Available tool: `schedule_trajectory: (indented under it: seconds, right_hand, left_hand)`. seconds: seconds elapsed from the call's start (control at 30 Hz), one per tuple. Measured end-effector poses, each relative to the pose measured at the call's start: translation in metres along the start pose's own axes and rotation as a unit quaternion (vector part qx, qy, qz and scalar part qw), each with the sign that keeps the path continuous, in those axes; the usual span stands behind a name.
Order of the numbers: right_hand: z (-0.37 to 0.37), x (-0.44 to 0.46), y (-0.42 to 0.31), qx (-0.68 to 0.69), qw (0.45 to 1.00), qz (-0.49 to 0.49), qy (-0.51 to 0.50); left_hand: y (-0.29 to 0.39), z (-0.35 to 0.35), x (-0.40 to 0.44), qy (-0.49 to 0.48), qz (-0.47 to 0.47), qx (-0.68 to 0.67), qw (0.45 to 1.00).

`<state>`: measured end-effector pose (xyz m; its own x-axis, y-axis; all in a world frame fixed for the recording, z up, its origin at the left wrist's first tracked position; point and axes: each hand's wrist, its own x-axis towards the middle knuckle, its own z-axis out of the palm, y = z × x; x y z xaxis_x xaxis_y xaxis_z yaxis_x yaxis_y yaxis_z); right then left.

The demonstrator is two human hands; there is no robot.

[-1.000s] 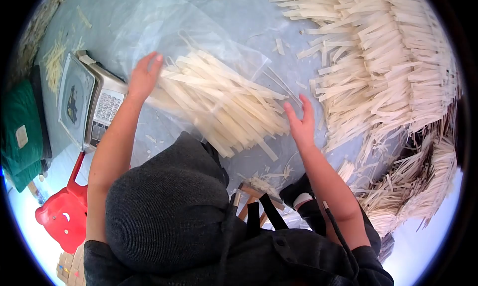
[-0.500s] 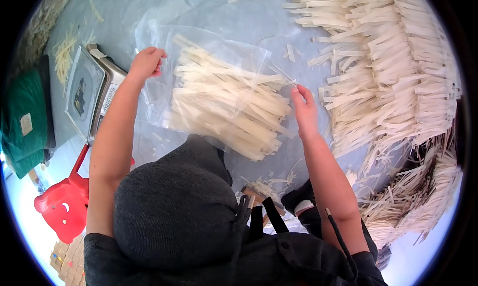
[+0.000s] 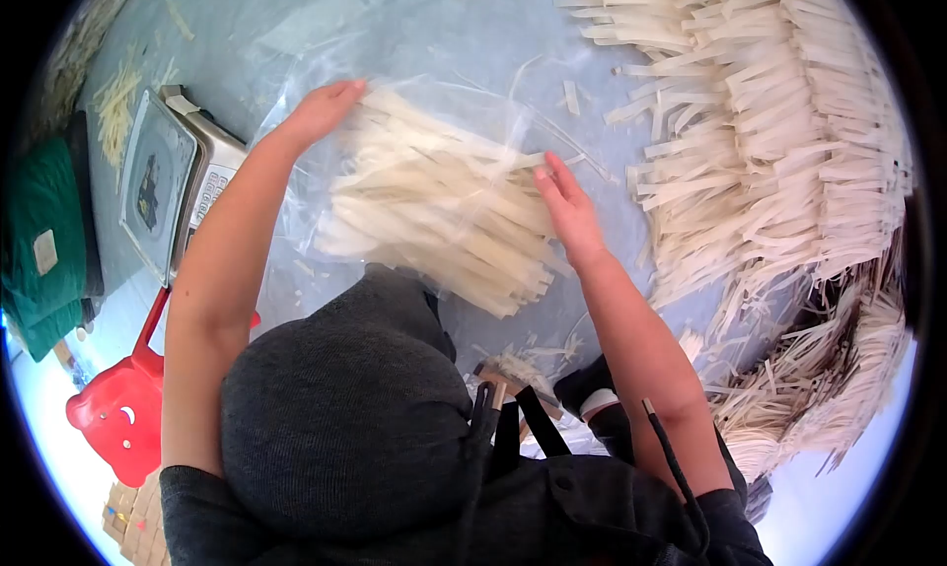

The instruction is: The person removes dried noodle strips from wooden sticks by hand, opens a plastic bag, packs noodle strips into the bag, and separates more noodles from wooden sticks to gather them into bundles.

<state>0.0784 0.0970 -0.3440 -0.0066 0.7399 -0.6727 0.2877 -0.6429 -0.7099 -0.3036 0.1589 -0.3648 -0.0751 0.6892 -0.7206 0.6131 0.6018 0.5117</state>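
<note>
A clear plastic bag (image 3: 444, 93) holds a bundle of pale flat strips (image 3: 444, 196), which look like dried noodles. The strip ends stick out of the bag at the lower right. My left hand (image 3: 327, 112) is closed at the bag's upper left edge, its fingertips against the plastic beside the strip ends; part of the fingers is hidden. On the right side, my right hand (image 3: 570, 209) is open, fingers stretched out and touching the ends of the strips. A few thin loose strips (image 3: 577, 142) lie just beyond its fingertips.
Rows of the same pale strips (image 3: 750, 152) are piled along the right. To the left stand a digital scale (image 3: 163, 186) and a green bundle (image 3: 44, 250). A red plastic stool (image 3: 118, 408) is at the lower left. Scraps (image 3: 118, 112) lie on the grey surface (image 3: 414, 34).
My left hand has moved right, to the near end of the strips. My right hand has moved left and now touches the strips; a thin loose strip has left its fingers.
</note>
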Motion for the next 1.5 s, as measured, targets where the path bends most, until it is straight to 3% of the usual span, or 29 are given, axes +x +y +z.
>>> schedule_trajectory:
  seconds: [0.1,0.17,0.27,0.4,0.47,0.6,0.67,0.73,0.83,0.87,0.9,0.97,1.03,1.1,1.13,1.17,1.2,1.27,1.3,1.37,1.47,1.5]
  right_hand:
    - [-0.009,-0.006,0.008,0.015,0.998,0.006,-0.054]
    - [-0.027,-0.006,0.030,-0.026,0.997,-0.055,0.048]
    - [-0.046,-0.032,0.044,0.001,0.992,-0.025,0.121]
    - [-0.047,-0.058,0.089,0.027,0.989,0.079,0.122]
    - [-0.016,-0.075,0.063,0.160,0.968,0.188,0.050]
    - [0.001,-0.067,0.043,0.119,0.983,0.136,0.011]
    - [-0.007,-0.066,0.038,0.025,0.998,0.038,0.033]
    - [-0.014,-0.066,0.053,0.013,0.996,0.074,0.054]
    - [-0.010,-0.069,0.067,0.070,0.977,0.189,0.062]
    - [0.000,-0.061,0.095,0.096,0.987,0.116,0.060]
    - [0.007,-0.056,0.090,0.076,0.988,0.129,0.029]
    - [0.022,-0.050,0.071,0.085,0.991,0.104,0.019]
    - [0.022,-0.035,0.070,0.086,0.993,0.077,0.021]
    - [0.004,-0.026,0.055,-0.016,0.999,0.037,0.008]
    - [-0.012,-0.019,0.055,-0.019,0.999,0.028,0.020]
    - [-0.031,-0.011,0.056,-0.115,0.993,-0.007,0.020]
    - [-0.048,-0.005,0.057,-0.211,0.977,-0.041,0.019]
    - [-0.118,-0.045,-0.009,-0.230,0.970,0.007,-0.082]
    - [-0.152,-0.047,-0.009,-0.286,0.953,-0.035,-0.095]
    - [-0.216,-0.065,-0.020,-0.388,0.912,-0.079,-0.101]
    - [-0.309,-0.128,-0.048,-0.496,0.861,-0.087,-0.066]
    - [-0.333,-0.155,-0.058,-0.481,0.871,-0.076,-0.059]
  left_hand:
    - [-0.012,-0.002,-0.009,0.017,0.024,0.015,0.999]
    - [-0.025,0.007,-0.008,0.123,0.121,-0.031,0.985]
    - [-0.030,0.016,0.001,0.166,0.202,-0.066,0.963]
    - [-0.013,0.025,0.001,0.080,0.122,-0.033,0.989]
    - [-0.002,0.026,-0.008,0.047,0.096,0.065,0.992]
    - [-0.013,0.025,-0.029,0.036,0.064,0.060,0.996]
    - [-0.023,0.027,-0.060,0.246,0.186,0.014,0.951]
    - [-0.035,0.024,-0.088,0.291,0.107,0.021,0.951]
    - [-0.103,0.034,-0.095,0.231,0.049,0.088,0.968]
    - [-0.107,0.044,-0.096,0.214,0.073,0.080,0.971]
    - [-0.109,0.055,-0.098,0.152,-0.038,-0.054,0.986]
    - [-0.111,0.067,-0.102,0.012,-0.266,-0.296,0.918]
    - [-0.117,0.063,-0.102,-0.039,-0.208,-0.380,0.900]
    - [-0.085,0.053,-0.112,-0.040,-0.206,-0.367,0.906]
    - [-0.071,0.049,-0.117,-0.002,-0.238,-0.300,0.924]
    - [-0.056,0.048,-0.124,0.039,-0.269,-0.233,0.934]
    - [-0.040,0.048,-0.131,0.037,-0.258,-0.238,0.936]
    - [-0.012,0.052,-0.149,0.143,-0.151,-0.173,0.963]
    - [-0.021,0.053,-0.142,0.147,-0.140,-0.179,0.963]
    - [-0.049,0.048,-0.123,0.281,0.074,-0.013,0.957]
    - [0.028,0.037,-0.157,0.245,0.145,-0.082,0.955]
    - [0.050,0.031,-0.170,0.253,0.157,-0.077,0.951]
